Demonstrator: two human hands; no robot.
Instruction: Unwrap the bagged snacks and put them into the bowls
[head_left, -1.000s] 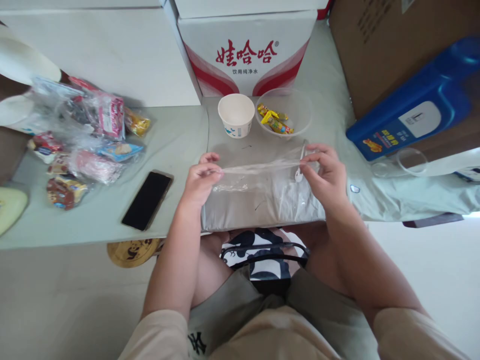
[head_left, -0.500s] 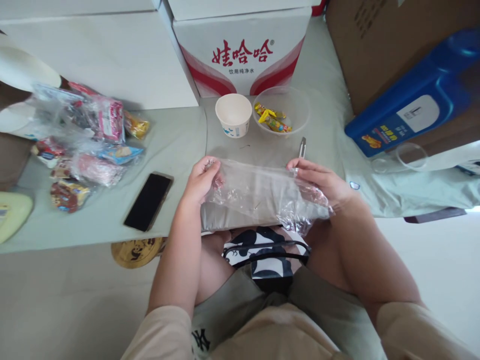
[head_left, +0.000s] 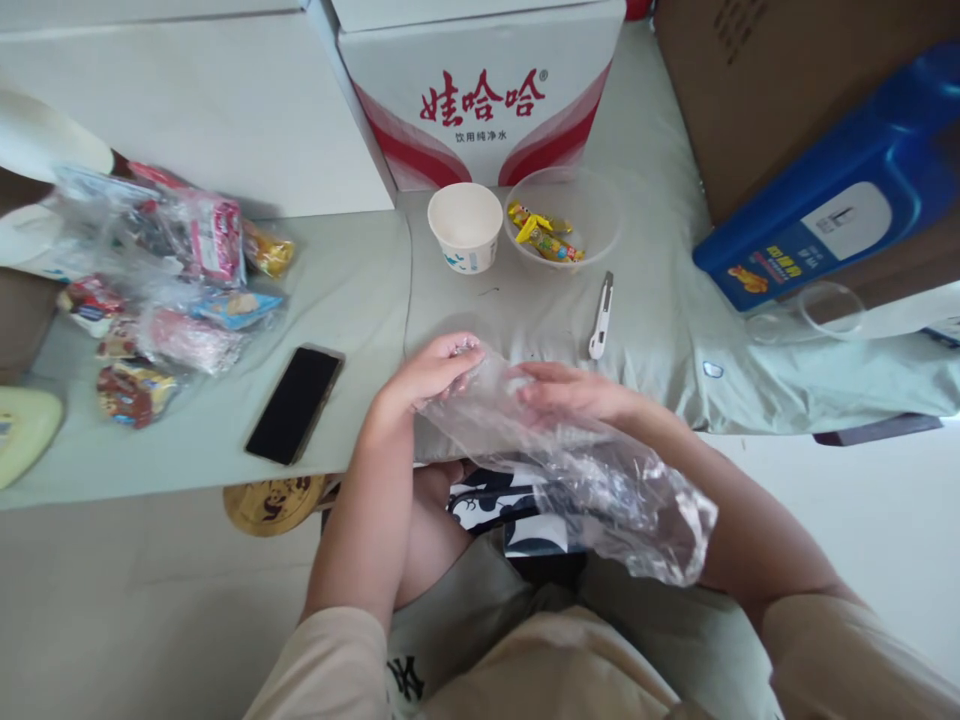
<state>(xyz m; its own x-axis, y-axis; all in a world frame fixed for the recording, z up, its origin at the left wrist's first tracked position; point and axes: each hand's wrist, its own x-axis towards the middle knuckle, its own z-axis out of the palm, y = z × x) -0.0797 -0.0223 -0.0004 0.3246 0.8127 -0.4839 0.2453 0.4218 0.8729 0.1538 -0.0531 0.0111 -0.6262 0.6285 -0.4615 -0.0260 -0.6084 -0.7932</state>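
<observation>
Clear plastic bag (head_left: pixel 622 490) is pinched by fingers of left hand (head_left: pixel 442 372); fingers of right hand (head_left: pixel 574 392) are extended, grip undeterminable. Bag-handling step is judged underway; steady left pinch seems needed.

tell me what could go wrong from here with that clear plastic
The clear plastic hangs past the front edge of the table, so it might slide off if the left hand loosens its hold.
The utility knife lies just beyond the right hand; a careless sweep could knock it.
The phone rests near the table's front edge, so a stray bump might tip it off.
</observation>
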